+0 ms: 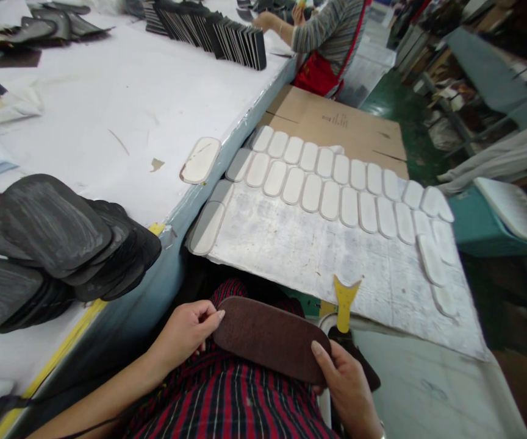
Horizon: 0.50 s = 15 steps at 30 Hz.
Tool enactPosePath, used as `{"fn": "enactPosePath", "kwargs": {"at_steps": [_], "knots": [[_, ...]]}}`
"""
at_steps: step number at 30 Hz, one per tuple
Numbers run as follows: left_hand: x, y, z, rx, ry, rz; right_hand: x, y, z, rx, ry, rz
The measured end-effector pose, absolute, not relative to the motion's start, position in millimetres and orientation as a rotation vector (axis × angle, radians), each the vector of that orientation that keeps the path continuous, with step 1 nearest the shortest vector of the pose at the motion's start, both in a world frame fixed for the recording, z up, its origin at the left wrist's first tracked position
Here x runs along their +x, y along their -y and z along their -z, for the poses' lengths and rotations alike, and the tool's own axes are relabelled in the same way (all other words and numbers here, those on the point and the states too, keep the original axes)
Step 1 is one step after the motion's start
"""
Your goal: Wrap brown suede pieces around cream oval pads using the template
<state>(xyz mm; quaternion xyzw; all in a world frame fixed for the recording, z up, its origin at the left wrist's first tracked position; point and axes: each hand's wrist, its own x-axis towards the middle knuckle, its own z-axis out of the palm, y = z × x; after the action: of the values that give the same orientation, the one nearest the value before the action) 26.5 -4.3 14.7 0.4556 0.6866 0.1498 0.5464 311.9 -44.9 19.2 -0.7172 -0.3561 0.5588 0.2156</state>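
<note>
A dark brown oval leather piece (270, 338) lies across the lap, above a red and black striped apron. My left hand (193, 335) pinches its left end between thumb and curled fingers. At its right end my right hand (343, 378) grips it, thumb on top and the other fingers mostly hidden beneath. Just beyond the right hand stands a yellow forked tool (346, 303). Rows of pale oval pieces (310, 192) lie on a whitish board (291, 244) in front.
Stacks of black oval pieces (53, 225) rest on the white table (85, 122) at left. A single pale oval (200, 160) lies near its edge. Farther off are a row of dark pieces (208, 33), a cardboard sheet (336, 125) and another person (330, 42). A teal bin (487, 225) stands right.
</note>
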Motion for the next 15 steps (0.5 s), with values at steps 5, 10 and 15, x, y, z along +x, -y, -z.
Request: {"fn": "enactPosePath", "kwargs": {"at_steps": [5,10,15], "knots": [[25.4,3.4,-12.8,1.089,-1.629,-0.33,318.2,41.9,-22.2,-1.964,1.025,-1.534],[24.0,2.7,-14.7,1.113,-1.628,-0.251,328.3,44.6,-19.7,-1.928,0.981,-1.537],[15.2,4.9,-1.3,1.099,-1.668,-0.129,329.9,47.5,-11.7,-1.898,0.891,-1.564]]}}
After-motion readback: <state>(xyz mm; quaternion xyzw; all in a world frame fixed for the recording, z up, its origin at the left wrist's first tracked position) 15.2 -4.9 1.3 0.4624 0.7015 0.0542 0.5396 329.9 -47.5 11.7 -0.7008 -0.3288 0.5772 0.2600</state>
